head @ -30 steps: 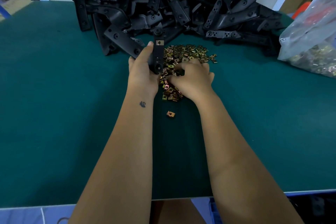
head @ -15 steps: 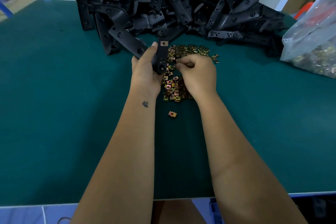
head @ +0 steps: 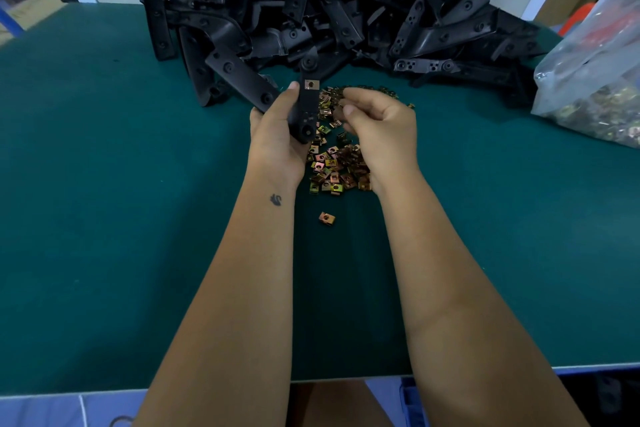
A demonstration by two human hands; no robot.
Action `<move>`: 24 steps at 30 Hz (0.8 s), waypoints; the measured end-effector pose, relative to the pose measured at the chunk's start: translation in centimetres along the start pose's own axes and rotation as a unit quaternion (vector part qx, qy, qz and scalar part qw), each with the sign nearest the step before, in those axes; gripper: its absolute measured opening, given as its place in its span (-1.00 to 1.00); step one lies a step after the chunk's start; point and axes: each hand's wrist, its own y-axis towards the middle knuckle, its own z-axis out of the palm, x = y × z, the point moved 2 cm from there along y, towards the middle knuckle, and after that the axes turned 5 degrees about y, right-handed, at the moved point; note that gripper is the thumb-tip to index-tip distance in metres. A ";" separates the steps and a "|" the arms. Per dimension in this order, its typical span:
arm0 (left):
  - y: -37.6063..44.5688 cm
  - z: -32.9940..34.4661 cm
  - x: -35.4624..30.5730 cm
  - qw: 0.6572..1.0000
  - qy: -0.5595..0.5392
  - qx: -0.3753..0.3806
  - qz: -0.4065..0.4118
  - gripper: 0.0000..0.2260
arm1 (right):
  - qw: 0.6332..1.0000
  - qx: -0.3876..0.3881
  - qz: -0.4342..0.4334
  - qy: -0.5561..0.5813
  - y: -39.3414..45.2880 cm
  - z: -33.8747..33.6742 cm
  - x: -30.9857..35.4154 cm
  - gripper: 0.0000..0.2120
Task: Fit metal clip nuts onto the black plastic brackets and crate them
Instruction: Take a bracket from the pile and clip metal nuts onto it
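Green mat [head: 104,253] covers the bench, and nearest the person a single stray nut [head: 326,218] lies apart from the rest. Beyond it the loose nuts [head: 332,166] are scattered between the two wrists. The left hand [head: 277,142] grips one bracket [head: 306,111] upright by its lower end, fingers wrapped round it and thumb up along its side; one clip nut [head: 311,84] is already seated near its top. The right hand [head: 381,128] hovers just beside the bracket with fingers curled and thumb meeting fingertips, apparently pinching a nut, though the piece itself is too blurred to confirm. Farther back stands the bracket pile [head: 346,17], and at far right a clear bag [head: 588,87] of more nuts. No crate shows on the mat.

The risk I see is in the fitting: a small springy nut pushed on crooked could slip from the pinch and fall among the loose ones, or sit off the bracket's hole. Holding the bracket only at its lower end may let it twist under the push.
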 end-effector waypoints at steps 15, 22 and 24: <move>0.1 0.0 0.1 1.000 -0.014 0.008 -0.011 -0.72 | 0.999 -0.016 -0.020 -0.024 -0.2 0.2 0.4 -0.76; 0.4 -0.2 0.3 1.000 -0.015 0.017 -0.007 -0.70 | 0.999 -0.016 -0.028 0.033 -0.5 0.2 0.9 -0.85; 0.4 -0.2 0.3 1.000 -0.011 0.015 -0.007 -0.70 | 0.999 -0.014 -0.031 0.032 -0.6 0.2 1.0 -0.85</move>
